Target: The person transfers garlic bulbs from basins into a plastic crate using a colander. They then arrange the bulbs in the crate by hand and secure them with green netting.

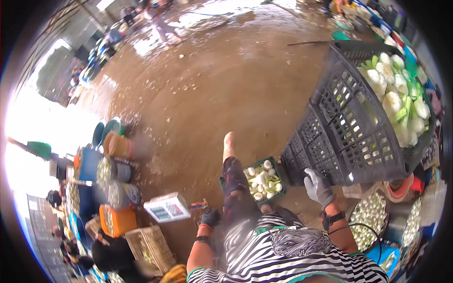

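Right hand [315, 187]: grip loosely spread near black crate [347, 141]; left hand [210, 217]: near white display [167, 208], grip I cannot tell

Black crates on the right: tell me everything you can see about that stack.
The stack of black crates stands on the person's right, leaning across the view in this wide, curved picture. The crates look like hard plastic, with ribbed, slotted sides and a solid rim. The top one is open and piled with white bulbs with green stalks. Pale shapes show through some slots. The gray-gloved right hand is by its side; whether it touches is unclear.
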`<move>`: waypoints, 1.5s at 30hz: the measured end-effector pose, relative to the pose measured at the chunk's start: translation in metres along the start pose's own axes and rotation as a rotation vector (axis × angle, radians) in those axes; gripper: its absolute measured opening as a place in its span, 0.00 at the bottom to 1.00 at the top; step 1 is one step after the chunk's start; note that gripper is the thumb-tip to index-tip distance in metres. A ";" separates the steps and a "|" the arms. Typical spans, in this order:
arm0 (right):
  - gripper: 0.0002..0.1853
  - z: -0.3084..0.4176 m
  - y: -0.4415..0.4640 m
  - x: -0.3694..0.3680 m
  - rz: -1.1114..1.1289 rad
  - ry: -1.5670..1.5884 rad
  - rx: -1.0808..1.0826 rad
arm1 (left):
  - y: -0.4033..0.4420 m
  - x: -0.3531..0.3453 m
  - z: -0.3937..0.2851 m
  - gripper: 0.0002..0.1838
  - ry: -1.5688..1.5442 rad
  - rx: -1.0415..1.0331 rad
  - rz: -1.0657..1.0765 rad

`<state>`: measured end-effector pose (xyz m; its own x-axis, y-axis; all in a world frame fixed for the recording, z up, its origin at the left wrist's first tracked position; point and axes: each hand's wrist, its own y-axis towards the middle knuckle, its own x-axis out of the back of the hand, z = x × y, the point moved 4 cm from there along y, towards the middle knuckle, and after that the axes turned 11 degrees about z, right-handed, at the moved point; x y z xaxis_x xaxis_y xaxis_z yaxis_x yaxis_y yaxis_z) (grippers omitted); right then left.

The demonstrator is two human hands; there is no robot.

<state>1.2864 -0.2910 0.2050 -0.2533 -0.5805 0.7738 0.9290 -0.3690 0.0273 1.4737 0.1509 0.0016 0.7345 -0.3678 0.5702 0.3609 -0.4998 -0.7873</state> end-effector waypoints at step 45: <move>0.13 0.016 0.058 -0.207 -0.508 0.937 -1.868 | 0.446 0.583 -0.121 0.12 1.238 -0.681 0.327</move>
<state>1.3971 -0.1809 0.0562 -0.8973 -0.1047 0.4289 -0.3769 -0.3243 -0.8676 1.9929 -0.3814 0.0110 -0.3564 -0.7885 0.5012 -0.3195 -0.4013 -0.8584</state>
